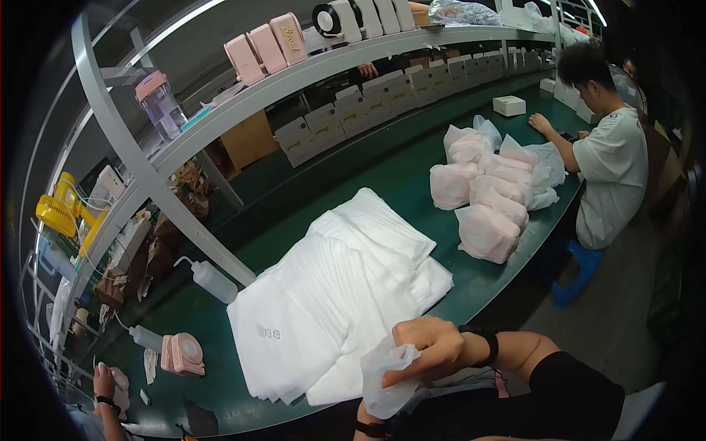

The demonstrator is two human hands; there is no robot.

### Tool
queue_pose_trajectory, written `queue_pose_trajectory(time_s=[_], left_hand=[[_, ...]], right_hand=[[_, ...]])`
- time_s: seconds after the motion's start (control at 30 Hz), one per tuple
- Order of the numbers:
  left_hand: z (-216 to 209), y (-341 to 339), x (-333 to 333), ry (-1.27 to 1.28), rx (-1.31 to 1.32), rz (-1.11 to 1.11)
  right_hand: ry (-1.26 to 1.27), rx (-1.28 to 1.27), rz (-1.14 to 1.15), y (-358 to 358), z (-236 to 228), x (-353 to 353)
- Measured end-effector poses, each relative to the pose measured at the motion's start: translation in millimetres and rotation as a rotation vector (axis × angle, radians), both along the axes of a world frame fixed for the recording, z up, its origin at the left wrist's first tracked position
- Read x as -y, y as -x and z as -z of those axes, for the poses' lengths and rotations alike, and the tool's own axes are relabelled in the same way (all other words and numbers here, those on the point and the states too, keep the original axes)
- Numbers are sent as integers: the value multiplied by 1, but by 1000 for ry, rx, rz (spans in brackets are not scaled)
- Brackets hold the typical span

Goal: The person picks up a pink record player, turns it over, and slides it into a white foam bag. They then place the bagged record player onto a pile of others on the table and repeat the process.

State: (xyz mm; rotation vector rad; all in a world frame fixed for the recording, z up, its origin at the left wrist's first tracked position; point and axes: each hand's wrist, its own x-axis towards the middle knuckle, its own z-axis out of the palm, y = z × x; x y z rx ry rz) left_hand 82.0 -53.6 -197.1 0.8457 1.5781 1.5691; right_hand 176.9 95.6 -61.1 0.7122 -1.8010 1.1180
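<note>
Pouch (388,381) of thin, whitish, translucent material at the lower middle of the head view, beside the near edge of the green desk (397,170), clamped between thumb and fingers of the right hand (432,344). Left hand (365,411) mostly hidden behind it; state of its fingers impossible to tell. Going by the creases, probably very light, soft and limp, perhaps a little slippery, easily crumpled; best taken by rim or corner with a gentle pinch. Contents, if any, not distinguishable. At frame centre, fanned stack of white pouches (309,294), likely prone to slide or cling together, so best lifted singly by an outer edge. Right of centre, wrapped pink items (489,235), presumably firmer and heavier. As for writing: small dark printed marks at lower left of the stack; gold script on a pink case (288,42) along the top; tiny gold print on pale boxes (326,123) at upper middle, too small to read.
</note>
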Motion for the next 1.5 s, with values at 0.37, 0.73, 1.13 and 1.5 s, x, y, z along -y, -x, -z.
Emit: queue_pose_trajectory(time_s=[0.37,0.73,1.13,1.5], left_hand=[[2,-2,6,-75,766,111],[-60,44,56,-384,-382,140],[-38,48,30,88,-83,-30],[-23,45,43,-47,-409,-45]], right_hand=[[224,-44,404,1,15,-11],[1158,1258,-578,22,158,-8],[976,1240,-465,-9,152,11],[49,895,832,0,100,-31]])
